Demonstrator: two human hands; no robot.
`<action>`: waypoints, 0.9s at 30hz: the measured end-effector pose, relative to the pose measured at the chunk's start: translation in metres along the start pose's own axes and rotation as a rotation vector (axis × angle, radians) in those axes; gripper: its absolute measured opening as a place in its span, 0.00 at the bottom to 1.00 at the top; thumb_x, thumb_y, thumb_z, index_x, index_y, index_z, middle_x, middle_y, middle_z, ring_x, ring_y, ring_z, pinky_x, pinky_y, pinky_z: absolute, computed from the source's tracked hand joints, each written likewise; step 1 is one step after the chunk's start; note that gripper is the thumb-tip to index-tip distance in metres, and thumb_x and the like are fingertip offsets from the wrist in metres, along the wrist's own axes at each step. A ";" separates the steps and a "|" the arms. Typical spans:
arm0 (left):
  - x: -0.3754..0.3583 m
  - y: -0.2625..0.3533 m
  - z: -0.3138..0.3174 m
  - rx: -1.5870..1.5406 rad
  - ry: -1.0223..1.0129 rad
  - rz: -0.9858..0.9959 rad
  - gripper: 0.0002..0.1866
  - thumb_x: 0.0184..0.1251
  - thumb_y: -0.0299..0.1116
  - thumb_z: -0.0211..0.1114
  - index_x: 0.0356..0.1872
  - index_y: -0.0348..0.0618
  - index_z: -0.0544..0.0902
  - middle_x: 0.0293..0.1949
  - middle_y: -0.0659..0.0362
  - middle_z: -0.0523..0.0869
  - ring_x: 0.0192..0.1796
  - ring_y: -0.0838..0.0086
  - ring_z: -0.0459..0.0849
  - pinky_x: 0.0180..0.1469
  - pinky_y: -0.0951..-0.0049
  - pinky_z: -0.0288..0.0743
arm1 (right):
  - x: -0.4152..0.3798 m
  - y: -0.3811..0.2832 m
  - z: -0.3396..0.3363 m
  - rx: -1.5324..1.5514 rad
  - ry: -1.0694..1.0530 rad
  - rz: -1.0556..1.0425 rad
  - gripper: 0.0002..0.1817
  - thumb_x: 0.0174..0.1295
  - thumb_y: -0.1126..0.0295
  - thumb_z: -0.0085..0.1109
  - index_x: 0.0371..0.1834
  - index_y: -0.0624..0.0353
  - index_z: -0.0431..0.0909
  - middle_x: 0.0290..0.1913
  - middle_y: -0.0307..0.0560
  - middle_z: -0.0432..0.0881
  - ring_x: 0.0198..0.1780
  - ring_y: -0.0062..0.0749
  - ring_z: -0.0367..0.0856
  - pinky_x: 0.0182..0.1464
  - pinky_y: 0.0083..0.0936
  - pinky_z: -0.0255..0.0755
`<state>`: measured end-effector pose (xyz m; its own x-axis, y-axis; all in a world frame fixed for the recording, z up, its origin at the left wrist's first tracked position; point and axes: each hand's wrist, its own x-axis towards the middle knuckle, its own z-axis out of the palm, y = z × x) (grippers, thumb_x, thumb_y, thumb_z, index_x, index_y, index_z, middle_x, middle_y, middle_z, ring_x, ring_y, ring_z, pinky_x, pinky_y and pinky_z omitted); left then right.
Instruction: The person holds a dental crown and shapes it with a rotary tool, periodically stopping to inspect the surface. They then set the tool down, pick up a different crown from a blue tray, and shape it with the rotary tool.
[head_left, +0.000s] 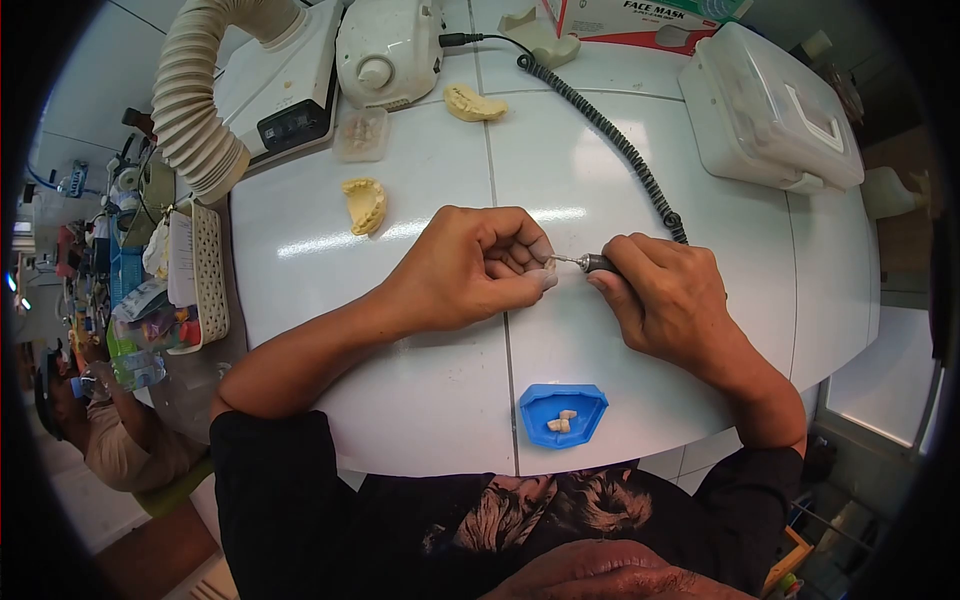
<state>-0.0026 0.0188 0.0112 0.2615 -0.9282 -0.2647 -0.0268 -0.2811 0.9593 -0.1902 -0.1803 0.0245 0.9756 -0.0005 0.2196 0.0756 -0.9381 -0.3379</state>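
My left hand [470, 268] is closed, with thumb and fingertips pinching a small tooth-coloured piece [550, 264] that is mostly hidden by the fingers. My right hand [668, 292] grips a dark rotary handpiece [598, 263]. Its thin metal bur points left and reaches right to the pinched piece. A coiled black cord [622, 140] runs from behind the right hand up to the white control unit [385, 55]. Below the hands, near the table's front edge, a blue tray [533, 405] holds several small tooth-coloured pieces [562, 424].
Yellowish dental casts [364, 205] lie on the white table beyond my left hand, near a small clear box [361, 135]. A ribbed hose [190, 95] arches at upper left. At upper right stands a white case [770, 110]. Another person [130, 430] sits at far left.
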 end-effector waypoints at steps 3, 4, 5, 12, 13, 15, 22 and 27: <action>0.000 0.000 0.001 0.006 -0.002 -0.001 0.11 0.72 0.24 0.75 0.50 0.30 0.86 0.42 0.57 0.93 0.45 0.80 0.93 0.46 0.83 0.84 | -0.001 0.000 0.000 0.002 -0.005 0.005 0.16 0.76 0.59 0.71 0.34 0.57 0.79 0.26 0.44 0.81 0.24 0.43 0.84 0.25 0.39 0.74; 0.000 0.000 0.001 0.008 0.000 0.001 0.11 0.72 0.24 0.75 0.50 0.30 0.86 0.42 0.56 0.93 0.45 0.80 0.93 0.46 0.83 0.84 | 0.000 0.000 0.000 0.005 -0.007 0.005 0.16 0.76 0.59 0.71 0.34 0.57 0.79 0.26 0.44 0.81 0.24 0.43 0.84 0.25 0.39 0.74; 0.000 0.000 0.000 0.008 -0.001 0.002 0.11 0.72 0.24 0.75 0.50 0.30 0.86 0.42 0.56 0.93 0.45 0.80 0.93 0.46 0.83 0.84 | 0.000 0.000 0.000 0.004 -0.003 -0.001 0.16 0.76 0.59 0.71 0.34 0.57 0.79 0.26 0.44 0.81 0.24 0.43 0.84 0.25 0.39 0.74; 0.000 -0.001 0.000 -0.001 -0.011 0.003 0.11 0.72 0.24 0.75 0.49 0.30 0.86 0.42 0.56 0.93 0.45 0.79 0.94 0.47 0.82 0.84 | -0.001 0.000 0.000 -0.018 -0.006 -0.014 0.16 0.75 0.59 0.71 0.35 0.56 0.79 0.27 0.44 0.82 0.25 0.43 0.85 0.26 0.38 0.74; 0.001 -0.001 -0.001 0.003 -0.012 0.004 0.11 0.72 0.24 0.75 0.49 0.30 0.86 0.42 0.56 0.93 0.45 0.79 0.94 0.47 0.82 0.85 | -0.001 0.000 0.000 -0.026 -0.012 -0.026 0.16 0.75 0.60 0.71 0.35 0.56 0.79 0.27 0.44 0.82 0.25 0.43 0.86 0.26 0.38 0.75; 0.001 0.002 -0.001 -0.007 -0.018 0.005 0.10 0.72 0.24 0.75 0.49 0.30 0.85 0.42 0.56 0.93 0.45 0.79 0.94 0.48 0.82 0.85 | 0.000 0.000 -0.001 -0.021 -0.011 -0.005 0.16 0.75 0.59 0.71 0.35 0.56 0.79 0.27 0.44 0.82 0.26 0.43 0.86 0.26 0.37 0.75; 0.001 0.002 -0.002 -0.034 -0.063 -0.002 0.11 0.73 0.24 0.73 0.50 0.29 0.85 0.43 0.55 0.93 0.46 0.77 0.94 0.50 0.80 0.87 | -0.001 0.000 0.001 -0.019 0.005 -0.001 0.16 0.76 0.59 0.71 0.35 0.57 0.79 0.27 0.44 0.82 0.25 0.43 0.85 0.26 0.38 0.75; 0.001 0.004 -0.003 -0.078 -0.073 -0.038 0.11 0.73 0.24 0.74 0.50 0.29 0.85 0.42 0.55 0.93 0.45 0.77 0.94 0.51 0.79 0.87 | 0.000 0.002 0.000 0.003 -0.008 -0.017 0.16 0.76 0.60 0.70 0.34 0.57 0.79 0.26 0.44 0.81 0.24 0.43 0.85 0.25 0.38 0.74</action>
<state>0.0010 0.0175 0.0152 0.1896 -0.9334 -0.3046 0.0580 -0.2990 0.9525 -0.1902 -0.1821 0.0241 0.9757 0.0178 0.2182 0.0924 -0.9371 -0.3367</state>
